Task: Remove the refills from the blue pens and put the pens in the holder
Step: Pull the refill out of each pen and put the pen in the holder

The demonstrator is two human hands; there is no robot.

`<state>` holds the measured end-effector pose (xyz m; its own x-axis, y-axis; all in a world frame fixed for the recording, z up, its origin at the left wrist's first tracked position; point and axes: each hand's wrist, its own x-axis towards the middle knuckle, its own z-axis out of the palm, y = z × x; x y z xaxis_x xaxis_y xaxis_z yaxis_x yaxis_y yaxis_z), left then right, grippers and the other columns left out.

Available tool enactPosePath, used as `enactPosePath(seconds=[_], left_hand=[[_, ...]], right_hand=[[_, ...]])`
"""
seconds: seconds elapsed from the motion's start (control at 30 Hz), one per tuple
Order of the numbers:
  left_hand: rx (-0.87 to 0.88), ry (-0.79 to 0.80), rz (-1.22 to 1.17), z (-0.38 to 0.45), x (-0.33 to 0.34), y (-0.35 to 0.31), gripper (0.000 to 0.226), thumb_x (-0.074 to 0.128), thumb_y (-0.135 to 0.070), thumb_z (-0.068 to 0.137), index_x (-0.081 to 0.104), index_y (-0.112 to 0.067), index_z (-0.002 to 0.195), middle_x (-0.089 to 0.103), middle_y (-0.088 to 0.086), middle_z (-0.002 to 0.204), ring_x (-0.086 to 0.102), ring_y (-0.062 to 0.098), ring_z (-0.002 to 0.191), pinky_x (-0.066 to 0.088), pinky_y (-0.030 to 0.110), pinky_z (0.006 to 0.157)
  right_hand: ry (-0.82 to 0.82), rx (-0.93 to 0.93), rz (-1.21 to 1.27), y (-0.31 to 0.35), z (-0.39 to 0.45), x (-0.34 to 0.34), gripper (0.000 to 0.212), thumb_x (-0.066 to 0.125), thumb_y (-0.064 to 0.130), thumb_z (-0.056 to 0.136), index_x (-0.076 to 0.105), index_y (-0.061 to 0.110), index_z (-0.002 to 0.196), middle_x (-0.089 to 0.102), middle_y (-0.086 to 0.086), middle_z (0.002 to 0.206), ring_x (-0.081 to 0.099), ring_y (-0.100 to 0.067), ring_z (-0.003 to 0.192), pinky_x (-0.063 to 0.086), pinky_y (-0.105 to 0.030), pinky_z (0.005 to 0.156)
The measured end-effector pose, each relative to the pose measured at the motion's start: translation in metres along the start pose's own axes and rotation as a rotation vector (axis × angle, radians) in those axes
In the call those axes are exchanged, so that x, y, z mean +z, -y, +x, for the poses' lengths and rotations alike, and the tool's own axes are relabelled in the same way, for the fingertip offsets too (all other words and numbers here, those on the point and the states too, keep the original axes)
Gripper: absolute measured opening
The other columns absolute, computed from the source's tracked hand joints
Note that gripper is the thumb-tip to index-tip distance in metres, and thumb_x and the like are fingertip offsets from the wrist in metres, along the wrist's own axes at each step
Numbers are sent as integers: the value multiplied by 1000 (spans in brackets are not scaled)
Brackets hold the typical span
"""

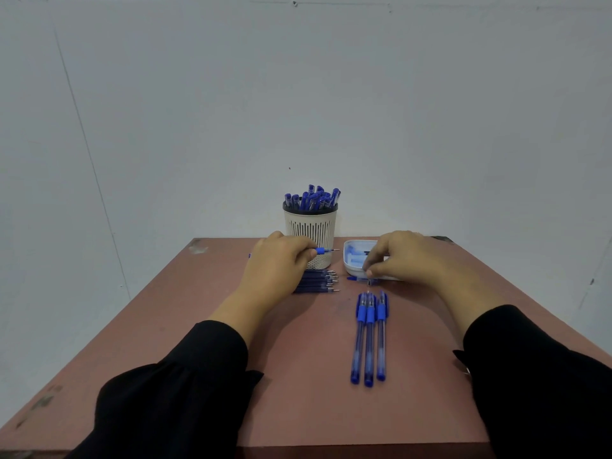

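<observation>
My left hand (pixel 276 265) grips a blue pen (pixel 323 250) held level, its tip pointing right in front of the white slotted holder (pixel 310 226), which is full of several blue pens. My right hand (pixel 405 256) pinches a small pen part (pixel 370 280) just above the table, at the near rim of a white tray (pixel 347 265). A pen cap (pixel 353 278) lies beside it. Several removed refills (pixel 318 282) lie in a row under my left hand. Three capped blue pens (pixel 369 336) lie side by side in the middle right.
The reddish-brown table (pixel 298 376) ends against a plain white wall. The tray holds small bluish pen parts. Black sleeves cover both forearms.
</observation>
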<state>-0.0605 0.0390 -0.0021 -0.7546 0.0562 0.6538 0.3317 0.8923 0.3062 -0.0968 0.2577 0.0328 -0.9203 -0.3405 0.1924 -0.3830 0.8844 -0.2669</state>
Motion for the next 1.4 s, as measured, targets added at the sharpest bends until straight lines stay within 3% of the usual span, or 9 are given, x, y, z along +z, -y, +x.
enactPosePath(seconds=[0.27, 0.37, 0.47, 0.6, 0.8, 0.93, 1.07, 1.2, 1.4], left_hand=[[4, 5, 11, 0, 0, -1, 22, 50, -29, 95, 69, -22, 105, 69, -4, 89, 49, 19, 88, 33, 31, 70], [4, 4, 9, 0, 0, 0, 22, 50, -29, 96, 69, -23, 104, 69, -6, 89, 48, 17, 86, 31, 30, 69], [-2, 2, 3, 1, 0, 0, 22, 50, -29, 95, 70, -23, 103, 69, -6, 88, 47, 17, 86, 30, 30, 68], [-8, -1, -3, 0, -1, -1, 22, 50, -29, 96, 69, -23, 103, 68, -6, 87, 47, 17, 86, 27, 30, 67], [3, 16, -8, -1, -1, -6, 22, 50, -30, 96, 69, -24, 105, 68, -6, 90, 48, 15, 88, 23, 28, 65], [38, 14, -63, -2, -1, -7, 19, 53, -28, 94, 70, -23, 101, 67, -4, 84, 49, 18, 86, 33, 30, 70], [51, -2, -69, -3, -1, -8, 19, 53, -28, 94, 70, -23, 99, 64, -7, 80, 48, 17, 84, 30, 29, 67], [34, -6, -61, -2, -2, -7, 20, 52, -29, 95, 70, -25, 101, 66, -7, 83, 46, 14, 84, 27, 27, 66], [63, 6, -80, -2, -2, -10, 19, 53, -27, 94, 71, -21, 100, 63, -8, 79, 48, 16, 83, 37, 31, 71]], right_hand=[[52, -36, -114, 8, -4, 1, 9, 70, 34, 82, 75, 29, 88, 59, 18, 74, 51, -2, 71, 27, -16, 60], [-86, -34, 267, 6, 5, 8, 2, 70, 21, 83, 71, 23, 82, 66, 9, 82, 61, -11, 84, 41, -22, 68], [-188, 13, 672, 11, 9, 12, 8, 70, 11, 83, 69, 19, 83, 69, 4, 76, 61, -7, 70, 48, -19, 67], [-154, 21, 840, 20, 8, 17, 9, 70, 6, 83, 71, 14, 87, 70, 1, 77, 55, -7, 63, 46, -11, 59], [-103, 0, 797, 28, 6, 25, 10, 69, 14, 86, 73, 9, 93, 71, -7, 82, 51, -13, 66, 45, -14, 57], [-33, 39, 838, 34, 3, 28, 29, 56, 26, 96, 71, 7, 80, 64, -4, 66, 50, -16, 61, 43, -16, 48], [-32, 46, 774, 33, 2, 25, 44, 48, 43, 97, 72, 11, 79, 68, 0, 64, 57, -2, 57, 42, -20, 66], [-20, -19, 784, 31, 0, 20, 17, 64, 29, 91, 67, 14, 98, 67, 3, 72, 57, -10, 63, 43, -16, 53], [-39, 1, 763, 33, 0, 23, 39, 50, 42, 96, 71, 15, 78, 67, 5, 67, 57, -1, 58, 42, -21, 67]])
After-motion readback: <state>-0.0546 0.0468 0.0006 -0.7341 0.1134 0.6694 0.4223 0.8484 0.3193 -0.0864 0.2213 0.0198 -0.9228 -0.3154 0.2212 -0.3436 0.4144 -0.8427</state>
